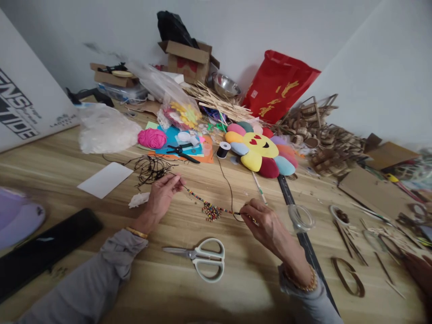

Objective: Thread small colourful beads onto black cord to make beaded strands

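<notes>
My left hand (162, 194) pinches the upper end of a thin black cord strung with small coloured beads (199, 198). The cord runs down to the right to my right hand (262, 224), which pinches its other end just above the wooden table (236, 279). A small heap of loose coloured beads (211, 211) lies on the table under the cord, between both hands. White-handled scissors (202, 258) lie just in front of the hands. A tangle of black cord (150, 168) sits behind my left hand.
A flower-shaped plush cushion (258, 150), black thread spool (222, 149), pink yarn ball (151, 138), white paper sheet (105, 179), clear tape roll (301, 218), long black ruler (303, 238), red bag (278, 85), cardboard boxes and wooden craft pieces crowd the back and right. A black case (43, 249) lies front left.
</notes>
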{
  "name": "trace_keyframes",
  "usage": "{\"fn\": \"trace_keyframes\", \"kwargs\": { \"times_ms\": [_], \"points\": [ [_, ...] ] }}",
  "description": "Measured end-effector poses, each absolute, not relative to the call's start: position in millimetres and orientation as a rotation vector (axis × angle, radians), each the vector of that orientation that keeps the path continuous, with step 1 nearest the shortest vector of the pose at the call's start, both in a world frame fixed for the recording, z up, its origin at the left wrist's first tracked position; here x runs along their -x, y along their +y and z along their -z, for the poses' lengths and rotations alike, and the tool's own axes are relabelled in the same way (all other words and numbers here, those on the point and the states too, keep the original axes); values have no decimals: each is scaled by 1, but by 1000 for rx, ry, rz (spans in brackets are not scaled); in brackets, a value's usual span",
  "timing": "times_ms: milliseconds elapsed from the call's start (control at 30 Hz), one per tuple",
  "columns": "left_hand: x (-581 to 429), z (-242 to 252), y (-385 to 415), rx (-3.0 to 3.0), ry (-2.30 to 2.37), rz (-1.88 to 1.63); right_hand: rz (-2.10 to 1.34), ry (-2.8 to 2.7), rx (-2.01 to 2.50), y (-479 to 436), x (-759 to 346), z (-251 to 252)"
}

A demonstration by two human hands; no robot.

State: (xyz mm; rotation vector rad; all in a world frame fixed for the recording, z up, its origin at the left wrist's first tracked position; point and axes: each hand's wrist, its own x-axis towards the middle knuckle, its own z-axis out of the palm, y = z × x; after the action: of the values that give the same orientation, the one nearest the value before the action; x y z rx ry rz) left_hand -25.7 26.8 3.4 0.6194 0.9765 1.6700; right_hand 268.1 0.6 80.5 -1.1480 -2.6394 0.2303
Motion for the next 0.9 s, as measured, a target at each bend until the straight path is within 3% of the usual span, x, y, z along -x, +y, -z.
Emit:
{"fn": "trace_keyframes", "kwargs": {
  "times_ms": [367,600,900],
  "points": [
    [6,-25,7,-1246,1227,-1336,-443,-2589,1027,-5,-259,-91],
    [-27,-43,-6,-1275,988,-1065,-502,-2546,929,-9,-245,-103],
    [-47,-45,-5,-1218,887,-1006,-540,-2428,920,-3,-232,-94]
  ]
}}
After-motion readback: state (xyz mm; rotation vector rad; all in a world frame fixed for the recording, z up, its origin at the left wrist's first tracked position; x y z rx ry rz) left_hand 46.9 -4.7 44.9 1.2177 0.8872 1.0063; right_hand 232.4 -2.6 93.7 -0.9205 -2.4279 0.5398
